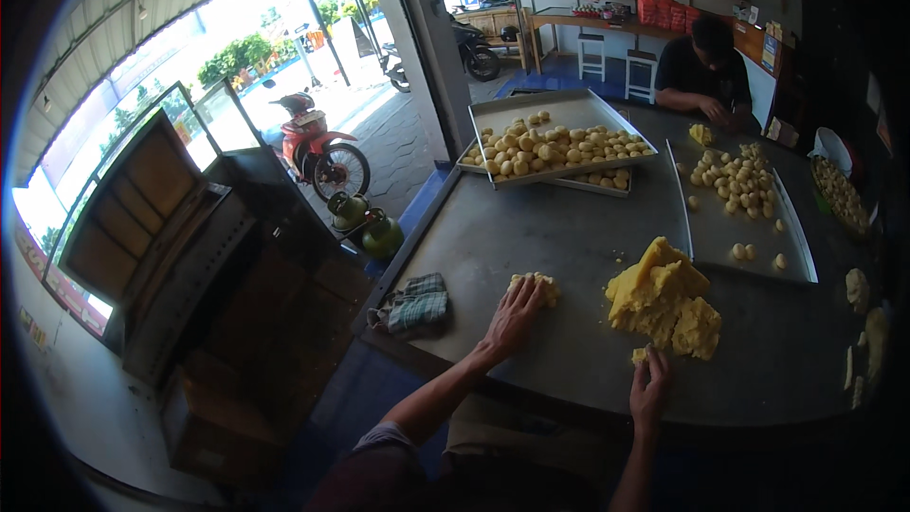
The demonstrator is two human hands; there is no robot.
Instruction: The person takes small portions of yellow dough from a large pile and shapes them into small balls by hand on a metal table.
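Observation:
My left hand (513,317) lies flat on a small lump of yellow dough (540,283), pressing it onto the grey metal table (550,228). My right hand (649,389) pinches a small piece of dough (640,356) at the near foot of a big yellow dough block (662,299). Both forearms come in from the lower edge.
Metal trays of dough balls stand at the back (555,147) and to the right (739,199). A checked cloth (414,303) lies on the table's left corner. A person in black (706,71) works at the far side. More dough pieces (858,289) sit at the right edge.

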